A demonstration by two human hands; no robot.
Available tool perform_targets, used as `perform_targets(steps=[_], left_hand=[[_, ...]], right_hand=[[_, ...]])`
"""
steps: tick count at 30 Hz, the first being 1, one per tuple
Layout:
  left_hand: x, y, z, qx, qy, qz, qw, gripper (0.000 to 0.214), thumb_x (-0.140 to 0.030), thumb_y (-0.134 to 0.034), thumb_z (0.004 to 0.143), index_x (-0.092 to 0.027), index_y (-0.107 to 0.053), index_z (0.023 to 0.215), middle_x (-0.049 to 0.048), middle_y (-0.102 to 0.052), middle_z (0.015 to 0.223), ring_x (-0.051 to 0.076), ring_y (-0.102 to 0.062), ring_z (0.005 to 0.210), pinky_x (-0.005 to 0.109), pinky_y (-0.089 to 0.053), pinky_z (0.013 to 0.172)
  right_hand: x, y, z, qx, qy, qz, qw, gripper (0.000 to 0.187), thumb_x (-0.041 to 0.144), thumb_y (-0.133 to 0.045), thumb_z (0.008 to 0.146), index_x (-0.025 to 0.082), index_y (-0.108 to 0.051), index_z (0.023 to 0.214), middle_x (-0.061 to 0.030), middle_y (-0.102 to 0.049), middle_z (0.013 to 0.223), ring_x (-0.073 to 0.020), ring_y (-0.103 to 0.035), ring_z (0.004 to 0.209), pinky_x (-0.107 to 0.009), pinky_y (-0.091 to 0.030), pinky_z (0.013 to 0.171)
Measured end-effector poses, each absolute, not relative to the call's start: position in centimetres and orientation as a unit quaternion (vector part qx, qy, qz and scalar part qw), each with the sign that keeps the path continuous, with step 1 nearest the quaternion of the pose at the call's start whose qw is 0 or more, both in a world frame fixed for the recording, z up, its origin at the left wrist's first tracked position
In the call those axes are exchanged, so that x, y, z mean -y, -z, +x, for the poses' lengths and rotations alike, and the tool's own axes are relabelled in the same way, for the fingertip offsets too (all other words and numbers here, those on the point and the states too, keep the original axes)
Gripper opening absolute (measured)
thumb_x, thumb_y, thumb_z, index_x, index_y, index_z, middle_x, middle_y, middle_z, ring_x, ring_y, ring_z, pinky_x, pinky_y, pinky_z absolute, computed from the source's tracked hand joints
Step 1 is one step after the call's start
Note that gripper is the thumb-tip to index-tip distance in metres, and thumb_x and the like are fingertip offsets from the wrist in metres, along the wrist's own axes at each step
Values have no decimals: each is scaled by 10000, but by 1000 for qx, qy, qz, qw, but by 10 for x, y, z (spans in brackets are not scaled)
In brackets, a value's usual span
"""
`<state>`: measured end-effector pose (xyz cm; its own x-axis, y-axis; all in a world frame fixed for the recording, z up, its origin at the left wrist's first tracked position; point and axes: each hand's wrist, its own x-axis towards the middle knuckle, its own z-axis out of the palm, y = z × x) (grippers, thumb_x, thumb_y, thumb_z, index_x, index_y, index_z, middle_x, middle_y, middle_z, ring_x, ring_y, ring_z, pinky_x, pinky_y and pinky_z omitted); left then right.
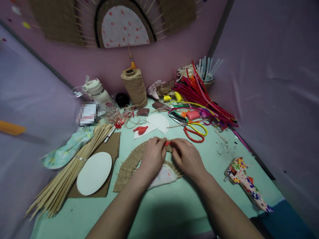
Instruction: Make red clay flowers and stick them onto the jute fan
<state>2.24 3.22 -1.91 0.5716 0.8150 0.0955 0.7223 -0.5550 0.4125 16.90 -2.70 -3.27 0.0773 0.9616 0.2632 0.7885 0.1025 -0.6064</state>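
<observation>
A fan-shaped craft piece (129,166) wound with brown twine lies flat on the table, with a white, pink-spotted half-round (164,176) at its base. Over its upper edge my left hand (156,154) is closed, fingertips pinching a small red piece (167,143) that looks like soft clay. From the other side my right hand (188,154) pinches at the same red piece, its fingers bent. Part of the fan is hidden under both hands. Just beyond them, a larger red lump (141,130) rests on cut white card (158,122).
Scissors (190,127) lie beyond my right hand. A flower-patterned glue gun (246,182) is at right. Bamboo sticks (72,169), cardboard (113,156) and a white paper plate (94,174) lie left. A twine spool (134,87), white bottle (96,90) and red pipe cleaners (201,96) line the back.
</observation>
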Motion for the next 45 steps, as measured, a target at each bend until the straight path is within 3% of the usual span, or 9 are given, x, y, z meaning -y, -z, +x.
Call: perform_targets(steps=[5,10,17,23,30,36,45], left_hand=[[-68,3,-11,-502,-174,837,131,246,-185,-558,859,-135,-669,1072,111,-665,1064,237,-588,1039,352,-449,959],[-123,-4,-49,-594,-119,792,79,312,-131,-496,832,-100,-691,1074,162,-667,1097,282,-590,1078,385,-428,975],[-140,9,-47,-586,-95,798,100,229,-157,-534,798,-112,-736,895,169,-688,995,271,-616,996,341,-444,899],[-131,3,-43,-576,-125,796,135,221,-186,-509,806,-154,-695,920,116,-707,921,232,-616,857,318,-447,756],[-130,7,-39,-558,-174,791,183,186,-182,-541,762,-171,-700,857,85,-711,888,206,-600,829,301,-427,752],[-127,12,-41,-561,-224,766,219,156,-126,-562,730,-169,-695,801,88,-712,870,201,-602,834,303,-427,789],[-126,13,-45,-603,-368,636,311,116,-62,-596,671,-165,-648,673,60,-672,774,201,-591,844,328,-410,850]], right_hand=[[29,32,169,665,-131,-656,332,222,162,-492,883,196,-618,1062,-81,-688,1074,-250,-612,1031,-398,-480,880],[29,32,169,666,-133,-646,349,218,167,-476,890,201,-619,1051,-76,-690,1053,-245,-614,1019,-391,-489,872],[27,35,169,672,-125,-631,365,197,196,-473,907,195,-631,1025,-84,-693,1022,-240,-622,989,-386,-501,864],[33,15,166,675,-117,-623,378,214,207,-466,920,190,-633,1053,-88,-699,1041,-237,-625,1014,-380,-499,875],[-31,-33,138,737,-124,-618,245,231,200,-512,921,216,-642,1111,-67,-700,1052,-222,-616,1013,-329,-441,867],[-114,3,105,778,-133,-591,166,230,204,-569,889,166,-689,1081,-103,-639,1070,-201,-579,987,-274,-408,846],[-119,20,97,788,-107,-591,133,196,225,-547,901,154,-702,998,-114,-603,1033,-215,-523,999,-284,-394,833]])
